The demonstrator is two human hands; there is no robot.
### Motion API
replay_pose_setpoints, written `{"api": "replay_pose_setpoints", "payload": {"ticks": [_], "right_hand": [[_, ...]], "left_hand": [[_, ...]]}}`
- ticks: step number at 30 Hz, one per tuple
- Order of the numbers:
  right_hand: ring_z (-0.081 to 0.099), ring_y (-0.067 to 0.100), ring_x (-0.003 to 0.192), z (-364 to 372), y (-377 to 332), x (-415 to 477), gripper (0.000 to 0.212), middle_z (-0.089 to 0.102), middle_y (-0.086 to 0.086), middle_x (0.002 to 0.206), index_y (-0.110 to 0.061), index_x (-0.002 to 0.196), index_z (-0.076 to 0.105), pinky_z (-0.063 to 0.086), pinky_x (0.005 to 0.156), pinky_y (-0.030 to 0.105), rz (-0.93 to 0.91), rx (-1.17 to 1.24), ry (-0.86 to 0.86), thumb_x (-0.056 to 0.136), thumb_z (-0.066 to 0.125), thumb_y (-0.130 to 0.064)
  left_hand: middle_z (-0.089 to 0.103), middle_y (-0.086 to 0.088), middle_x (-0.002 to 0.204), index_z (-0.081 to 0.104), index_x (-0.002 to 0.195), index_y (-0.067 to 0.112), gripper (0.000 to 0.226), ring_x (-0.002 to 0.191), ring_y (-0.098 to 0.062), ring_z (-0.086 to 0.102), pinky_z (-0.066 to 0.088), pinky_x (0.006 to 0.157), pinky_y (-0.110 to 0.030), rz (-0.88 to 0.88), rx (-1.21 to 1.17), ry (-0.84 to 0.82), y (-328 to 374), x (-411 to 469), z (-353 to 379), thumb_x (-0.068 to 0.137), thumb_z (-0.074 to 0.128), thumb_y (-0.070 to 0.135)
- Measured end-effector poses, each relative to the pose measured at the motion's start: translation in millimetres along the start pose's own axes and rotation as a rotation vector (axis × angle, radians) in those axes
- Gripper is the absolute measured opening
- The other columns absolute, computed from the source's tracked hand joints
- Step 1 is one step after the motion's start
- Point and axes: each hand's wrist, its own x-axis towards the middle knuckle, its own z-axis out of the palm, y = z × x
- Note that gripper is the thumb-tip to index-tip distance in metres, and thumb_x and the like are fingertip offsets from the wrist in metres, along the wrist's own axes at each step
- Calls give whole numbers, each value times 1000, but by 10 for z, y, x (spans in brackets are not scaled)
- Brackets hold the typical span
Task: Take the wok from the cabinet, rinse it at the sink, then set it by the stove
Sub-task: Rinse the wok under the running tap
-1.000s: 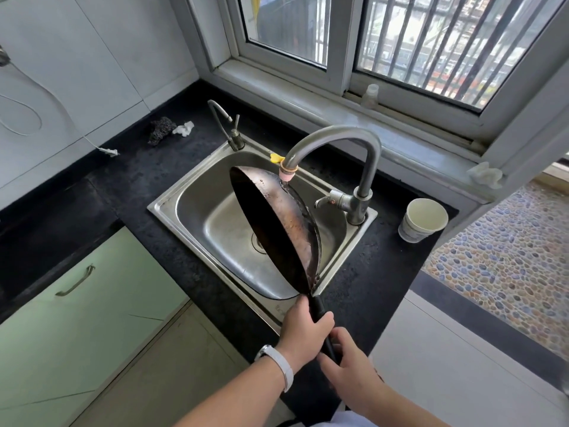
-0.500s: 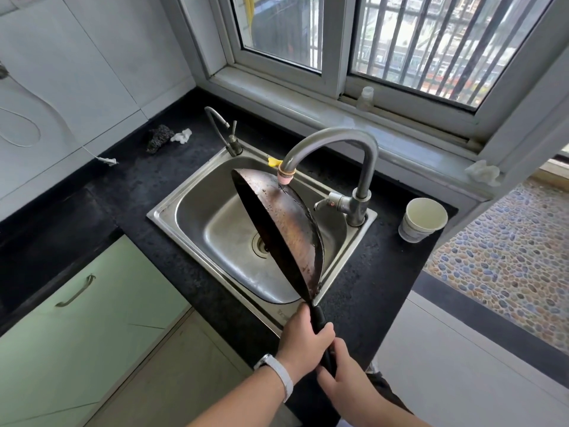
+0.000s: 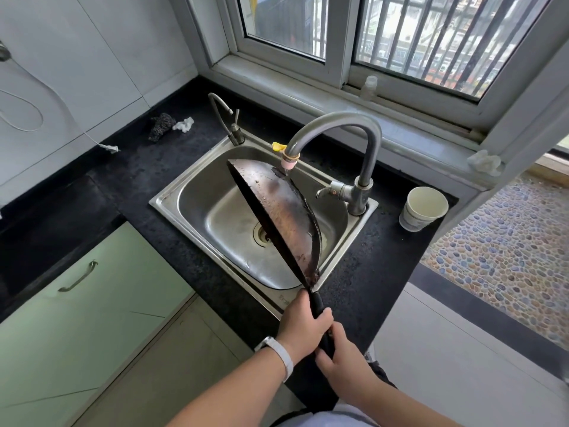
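A dark, worn wok (image 3: 281, 214) hangs tilted on edge over the steel sink (image 3: 191, 192), its brown outer side facing right and wet. Its far rim sits just under the spout of the curved faucet (image 3: 338, 124), where a thin trickle touches it. Both hands grip the black handle: my left hand (image 3: 303, 326) is higher, close to the pan, and my right hand (image 3: 340, 360) is below it, nearer my body. A white band is on the left wrist.
A paper cup (image 3: 423, 208) stands on the black counter (image 3: 369, 272) right of the faucet. A small second tap (image 3: 226, 118) rises at the sink's back left, with a dark scrubber (image 3: 161, 124) beyond. Green cabinet doors (image 3: 92, 303) lie to the left.
The wok has turned further on edge, showing more of its outer side, and its far rim has come under the spout. Both hands keep their grip on the handle.
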Motion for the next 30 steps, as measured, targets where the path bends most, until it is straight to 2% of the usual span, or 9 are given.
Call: {"api": "replay_pose_setpoints", "payload": {"ticks": [4, 8, 12, 19, 25, 30], "right_hand": [[59, 10, 62, 10, -2, 1, 28, 68, 2, 83, -27, 119, 40, 43, 54, 26, -10, 4, -6, 95, 55, -26], [61, 14, 65, 20, -16, -4, 26, 68, 3, 84, -27, 119, 39, 43, 55, 28, -21, -17, 1, 97, 53, -27], [67, 22, 75, 40, -32, -21, 26, 69, 4, 86, -30, 119, 34, 48, 60, 36, -28, -27, 16, 98, 50, -27], [67, 25, 73, 74, -8, -44, 24, 70, 8, 86, -27, 118, 36, 52, 62, 42, -16, -11, 29, 98, 49, -28], [57, 11, 60, 72, -9, -40, 26, 69, 8, 84, -26, 120, 34, 43, 53, 28, -13, -14, 12, 98, 49, -28], [57, 12, 60, 79, -48, -47, 24, 70, 12, 84, -24, 119, 36, 43, 53, 30, -12, 14, 16, 99, 50, -27]], "left_hand": [[61, 2, 89, 50, 94, 20, 21, 85, -18, 60, 50, 74, -32, 6, -4, 9, -14, -13, -22, 86, 62, 35], [62, -1, 91, 51, 95, 18, 23, 86, -22, 62, 53, 76, -38, 0, 6, 9, -15, -20, -32, 85, 61, 36], [60, 1, 90, 49, 94, 20, 22, 85, -21, 60, 50, 74, -34, 1, 22, 5, 15, -33, -28, 86, 61, 36], [62, -2, 95, 52, 99, 16, 27, 90, -22, 62, 53, 81, -38, 10, 53, -8, 58, -46, -16, 86, 61, 37], [63, -1, 97, 52, 101, 16, 28, 92, -21, 61, 52, 82, -36, 13, 74, -18, 64, -48, -36, 86, 60, 38], [63, -1, 97, 52, 100, 16, 26, 91, -21, 61, 52, 80, -35, 4, 69, -38, 81, -39, -81, 86, 60, 37]]}}
